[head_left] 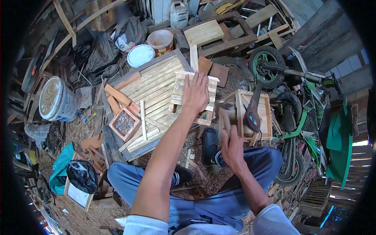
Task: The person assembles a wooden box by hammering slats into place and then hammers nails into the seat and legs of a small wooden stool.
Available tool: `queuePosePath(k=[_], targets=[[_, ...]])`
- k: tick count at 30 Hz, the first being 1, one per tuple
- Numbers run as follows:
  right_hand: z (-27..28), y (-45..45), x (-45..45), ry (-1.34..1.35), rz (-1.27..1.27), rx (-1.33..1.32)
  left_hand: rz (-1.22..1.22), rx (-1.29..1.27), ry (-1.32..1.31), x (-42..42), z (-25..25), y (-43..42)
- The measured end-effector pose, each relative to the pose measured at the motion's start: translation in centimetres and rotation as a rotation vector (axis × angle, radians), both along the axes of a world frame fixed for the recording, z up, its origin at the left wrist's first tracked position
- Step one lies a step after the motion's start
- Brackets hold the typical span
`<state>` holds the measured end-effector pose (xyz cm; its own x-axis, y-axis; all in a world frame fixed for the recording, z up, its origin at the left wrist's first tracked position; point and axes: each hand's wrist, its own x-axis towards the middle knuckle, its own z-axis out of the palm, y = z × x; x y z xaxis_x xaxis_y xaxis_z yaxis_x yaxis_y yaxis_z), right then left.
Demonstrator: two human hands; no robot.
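My left hand point(196, 95) lies over a small slatted wooden panel point(178, 92), its fingers stretched flat toward the far edge. Gaps between the slats show near the panel's lower side. Closed around a hammer handle, my right hand point(233, 148) is just to the right of the panel. The hammer point(226, 124) points upward and its head is smeared by motion. Under and left of the panel is a larger slatted wooden board point(156, 84) in a dark frame. On that board stands a small wooden box point(135, 132) with what look like nails inside.
A wooden crate point(268, 117) with a handsaw point(253, 111) over it stands right of my hands. Beyond lies a green motorbike point(301, 125). Buckets point(58, 100) and wood offcuts are to the left. A black sandal point(210, 145) is on the littered ground.
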<state>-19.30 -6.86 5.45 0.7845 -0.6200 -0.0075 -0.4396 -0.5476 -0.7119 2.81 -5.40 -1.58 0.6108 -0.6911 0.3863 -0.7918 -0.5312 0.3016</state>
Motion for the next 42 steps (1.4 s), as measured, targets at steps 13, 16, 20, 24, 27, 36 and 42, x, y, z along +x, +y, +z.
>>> queuePosePath(k=[13,16,20,24,27,36,42], targets=[[-1.2,0.5,-0.5,0.035,0.014,-0.087,-0.004,0.017,0.01,-0.1,0.1,0.1],[-1.5,0.0,0.1,0.174,0.071,-0.169,0.011,0.018,-0.005,-0.1,0.0,-0.2],[2.2,1.3,-0.1,-0.073,0.003,-0.075,-0.006,0.059,0.054,0.0,0.6,0.1],[1.8,1.3,-0.2,-0.234,0.016,-0.106,-0.003,0.055,0.021,-0.1,0.3,0.1],[-1.5,0.0,0.4,0.125,0.049,-0.171,0.002,0.046,0.028,-0.2,0.1,0.0],[-0.8,0.0,-0.1,0.132,0.011,-0.094,-0.001,0.066,0.01,-0.2,0.4,-0.1],[1.9,1.5,-0.3,-0.236,-0.031,-0.076,-0.005,0.055,0.016,-0.2,0.2,0.1]])
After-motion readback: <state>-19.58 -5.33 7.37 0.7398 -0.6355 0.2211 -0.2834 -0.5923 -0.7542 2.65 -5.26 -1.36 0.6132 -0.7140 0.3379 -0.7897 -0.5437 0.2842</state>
